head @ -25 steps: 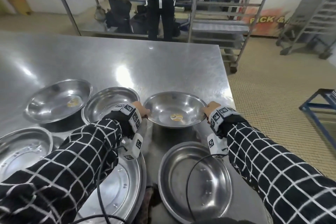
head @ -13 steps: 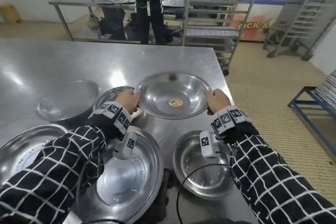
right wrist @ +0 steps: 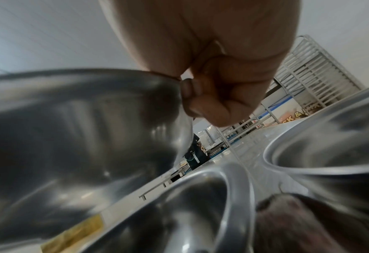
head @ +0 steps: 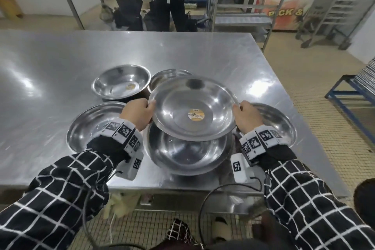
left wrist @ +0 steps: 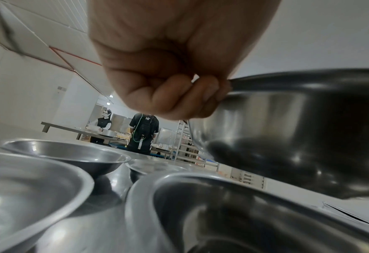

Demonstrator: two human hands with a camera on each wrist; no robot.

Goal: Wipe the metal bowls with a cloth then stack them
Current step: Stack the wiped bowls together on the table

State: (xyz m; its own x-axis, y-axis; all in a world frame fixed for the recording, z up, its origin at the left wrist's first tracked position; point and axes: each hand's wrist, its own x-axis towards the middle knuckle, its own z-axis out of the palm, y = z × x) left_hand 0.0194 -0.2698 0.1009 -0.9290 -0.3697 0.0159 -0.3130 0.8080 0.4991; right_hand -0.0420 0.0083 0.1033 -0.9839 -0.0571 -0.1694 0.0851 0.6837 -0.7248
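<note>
Since the earlier frame, the held bowl (head: 192,108) has come up off the steel table (head: 203,53) and toward me, and it now hangs tilted just above the nearest bowl (head: 186,154). My left hand (head: 138,114) and right hand (head: 245,116) are set apart on opposite sides, each clamped on the rim; in the wrist views the fingers (left wrist: 209,90) curl under the lip while the thumb bears on top. I judge the bowl light, rigid and slick: polished metal with a thin rolled edge, so the rim is the only sound purchase, held at two opposed points. A round sticker (head: 195,114) marks its floor. Four further bowls lie around it, the far-left bowl (head: 121,84) also carrying a sticker. I see no cloth clearly; a dark mass (right wrist: 291,220) beside the nearest bowl may be one.
</note>
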